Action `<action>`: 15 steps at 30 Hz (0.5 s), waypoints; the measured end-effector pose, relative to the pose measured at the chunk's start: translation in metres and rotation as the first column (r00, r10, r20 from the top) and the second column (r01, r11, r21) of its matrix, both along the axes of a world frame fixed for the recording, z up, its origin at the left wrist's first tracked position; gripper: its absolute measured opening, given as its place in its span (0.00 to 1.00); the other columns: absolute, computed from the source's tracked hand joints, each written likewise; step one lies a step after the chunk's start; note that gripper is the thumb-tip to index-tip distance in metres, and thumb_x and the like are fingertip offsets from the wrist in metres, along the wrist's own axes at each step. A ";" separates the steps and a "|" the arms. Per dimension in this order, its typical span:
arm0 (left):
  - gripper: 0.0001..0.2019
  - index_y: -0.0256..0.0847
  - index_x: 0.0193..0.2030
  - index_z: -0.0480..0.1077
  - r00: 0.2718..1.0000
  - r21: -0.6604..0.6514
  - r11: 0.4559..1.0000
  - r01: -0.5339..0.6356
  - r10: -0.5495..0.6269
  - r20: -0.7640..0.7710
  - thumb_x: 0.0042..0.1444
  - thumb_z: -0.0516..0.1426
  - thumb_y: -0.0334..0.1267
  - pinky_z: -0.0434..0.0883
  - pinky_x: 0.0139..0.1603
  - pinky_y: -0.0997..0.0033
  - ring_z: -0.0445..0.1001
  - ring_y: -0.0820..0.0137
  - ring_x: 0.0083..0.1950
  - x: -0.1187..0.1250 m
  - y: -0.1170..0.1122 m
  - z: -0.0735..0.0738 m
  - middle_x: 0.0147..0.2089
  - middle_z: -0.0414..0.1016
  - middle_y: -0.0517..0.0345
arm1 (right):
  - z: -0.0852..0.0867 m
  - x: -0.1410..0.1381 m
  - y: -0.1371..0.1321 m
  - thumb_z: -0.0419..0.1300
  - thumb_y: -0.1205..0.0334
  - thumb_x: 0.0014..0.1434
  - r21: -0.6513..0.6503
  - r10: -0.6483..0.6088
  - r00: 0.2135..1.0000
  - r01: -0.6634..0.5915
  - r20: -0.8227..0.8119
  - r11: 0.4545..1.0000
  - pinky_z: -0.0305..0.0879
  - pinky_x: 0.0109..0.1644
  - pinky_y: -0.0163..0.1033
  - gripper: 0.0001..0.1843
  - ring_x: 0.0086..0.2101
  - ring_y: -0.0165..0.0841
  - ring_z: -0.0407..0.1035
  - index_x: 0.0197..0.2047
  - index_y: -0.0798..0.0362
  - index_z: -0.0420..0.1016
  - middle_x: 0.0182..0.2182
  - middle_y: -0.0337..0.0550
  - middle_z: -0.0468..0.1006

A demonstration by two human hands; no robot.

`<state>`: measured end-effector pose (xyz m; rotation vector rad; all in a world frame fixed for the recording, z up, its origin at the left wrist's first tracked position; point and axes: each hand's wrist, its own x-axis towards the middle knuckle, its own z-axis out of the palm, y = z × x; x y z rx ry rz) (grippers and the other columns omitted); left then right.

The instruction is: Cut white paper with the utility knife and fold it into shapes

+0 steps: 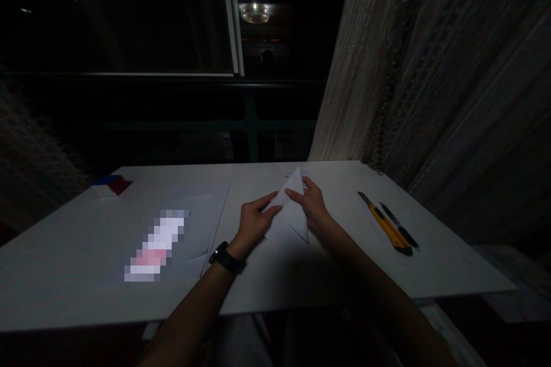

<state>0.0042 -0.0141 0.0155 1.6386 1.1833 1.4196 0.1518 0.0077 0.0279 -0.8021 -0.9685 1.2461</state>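
Observation:
A white sheet of folded paper (pixel 287 219), shaped like a triangle with its tip pointing away from me, lies on the white table (pixel 327 266). My left hand (pixel 252 225), with a black watch on its wrist, pinches the paper's left edge between thumb and fingers. My right hand (pixel 313 203) grips the right side near the tip, fingers curled over the fold. Both hands are closed on the paper.
A yellow utility knife (pixel 386 225) and a dark pen (pixel 399 225) lie to the right of my hands. Flat white sheets (pixel 189 229) rest at the left, a red-and-blue object (pixel 111 183) at the far left corner. A curtain hangs at the right.

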 end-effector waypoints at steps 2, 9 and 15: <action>0.19 0.39 0.46 0.73 1.000 0.016 1.000 0.006 -0.006 -0.003 0.45 0.61 0.39 0.69 0.50 0.62 0.74 0.62 0.46 -0.001 0.000 0.000 0.46 0.75 0.52 | 0.000 0.000 0.000 0.69 0.61 0.35 0.001 -0.008 1.000 0.008 0.002 1.000 0.68 0.29 0.41 0.28 0.24 0.34 0.71 0.41 0.50 0.64 0.27 0.37 0.76; 0.16 0.39 0.44 0.73 0.999 0.052 0.999 -0.016 0.018 -0.051 0.48 0.59 0.40 0.71 0.46 0.65 0.75 0.62 0.44 -0.002 0.000 0.000 0.44 0.75 0.52 | 0.005 0.001 -0.002 0.69 0.61 0.36 0.009 0.028 0.999 -0.027 -0.019 1.000 0.66 0.30 0.39 0.24 0.23 0.32 0.70 0.39 0.52 0.67 0.26 0.37 0.76; 0.14 0.40 0.44 0.73 0.996 0.106 0.994 -0.014 0.024 -0.090 0.50 0.58 0.40 0.71 0.45 0.66 0.75 0.64 0.43 0.000 -0.002 0.000 0.43 0.76 0.53 | 0.015 0.010 -0.001 0.68 0.59 0.37 0.001 0.062 0.997 -0.062 -0.038 0.998 0.64 0.33 0.38 0.19 0.25 0.32 0.69 0.34 0.55 0.72 0.26 0.39 0.76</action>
